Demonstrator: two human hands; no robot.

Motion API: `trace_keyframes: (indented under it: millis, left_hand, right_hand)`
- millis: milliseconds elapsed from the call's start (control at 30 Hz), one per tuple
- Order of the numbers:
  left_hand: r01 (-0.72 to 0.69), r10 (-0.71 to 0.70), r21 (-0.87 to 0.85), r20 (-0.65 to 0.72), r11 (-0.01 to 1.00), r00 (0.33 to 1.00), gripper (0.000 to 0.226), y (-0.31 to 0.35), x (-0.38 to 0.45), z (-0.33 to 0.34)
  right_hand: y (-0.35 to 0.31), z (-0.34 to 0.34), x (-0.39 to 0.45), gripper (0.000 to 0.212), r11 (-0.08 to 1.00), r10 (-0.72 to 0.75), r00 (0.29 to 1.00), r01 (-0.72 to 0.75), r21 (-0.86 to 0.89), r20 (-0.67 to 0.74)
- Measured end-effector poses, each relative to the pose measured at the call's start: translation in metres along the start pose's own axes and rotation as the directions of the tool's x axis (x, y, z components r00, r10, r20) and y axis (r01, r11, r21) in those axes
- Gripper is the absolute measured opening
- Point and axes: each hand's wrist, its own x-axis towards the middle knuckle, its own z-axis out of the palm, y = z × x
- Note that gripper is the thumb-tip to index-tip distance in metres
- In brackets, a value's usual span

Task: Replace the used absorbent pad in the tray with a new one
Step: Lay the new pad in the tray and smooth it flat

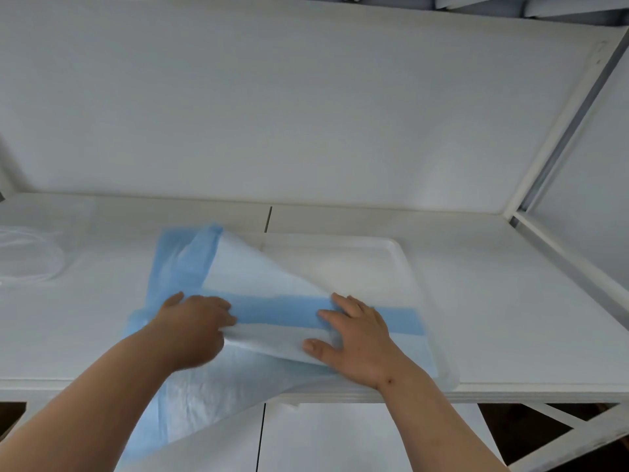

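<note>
My left hand pinches the blue absorbent pad; my right hand, fingers spread, presses it flat against the white tray, best smoothed corner-first.

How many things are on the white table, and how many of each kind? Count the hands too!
Blue and white pad: 1
White tray: 1
Clear plastic bag: 1
Hands: 2, the left hand and the right hand, both on the pad
Total: 5
</note>
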Motion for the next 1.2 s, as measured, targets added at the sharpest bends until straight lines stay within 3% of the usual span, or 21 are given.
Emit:
trace_keyframes:
  millis: [133,267,367,600,667,800,900,1000,1100,1200]
  left_hand:
    - [0.041,-0.036,0.011,-0.268,0.999,0.963,0.029,-0.003,0.003,-0.039]
    - [0.126,-0.100,0.023,-0.477,0.992,0.873,0.025,0.001,0.004,-0.070]
    - [0.134,-0.120,-0.026,-0.628,0.991,0.769,0.023,0.012,0.004,-0.085]
    - [0.080,-0.158,-0.145,-0.675,0.986,0.720,0.027,0.041,0.018,-0.106]
    - [0.025,-0.200,-0.264,-0.661,0.964,0.723,0.024,0.052,0.022,-0.111]
    - [-0.136,-0.255,-0.514,-0.617,0.847,0.745,0.025,0.071,0.045,-0.113]
    - [-0.328,-0.149,-0.667,-0.553,0.669,0.820,0.043,0.095,0.074,-0.106]
    - [-0.504,0.161,-0.684,-0.502,0.528,0.850,0.084,0.126,0.087,-0.097]
    - [-0.528,0.274,-0.620,-0.461,0.581,0.844,0.096,0.155,0.094,-0.086]
    - [-0.500,0.341,-0.567,-0.368,0.655,0.865,0.091,0.168,0.100,-0.065]
  right_hand:
    - [-0.009,-0.005,0.000,0.104,0.997,-0.051,0.997,0.054,-0.049,0.054]
    - [-0.011,-0.010,0.001,0.034,0.997,-0.065,0.997,0.064,-0.032,-0.044]
    - [-0.014,-0.025,-0.002,0.024,0.998,-0.037,0.998,0.039,0.044,-0.051]
    - [0.001,-0.057,-0.008,0.017,0.993,0.047,0.998,-0.043,0.106,-0.041]
    - [0.010,-0.061,-0.011,0.018,0.990,0.090,0.996,-0.086,0.112,-0.025]
    - [0.022,-0.071,-0.013,0.030,0.942,0.137,0.990,-0.135,0.307,0.017]
    - [0.034,-0.074,-0.011,0.014,0.814,0.233,0.970,-0.229,0.534,0.061]
    - [0.054,-0.079,-0.006,0.020,0.495,0.335,0.930,-0.308,0.812,0.149]
    - [0.076,-0.086,0.001,0.020,0.247,0.433,0.878,-0.332,0.910,0.202]
    - [0.094,-0.084,0.008,0.023,0.109,0.525,0.810,-0.371,0.922,0.263]
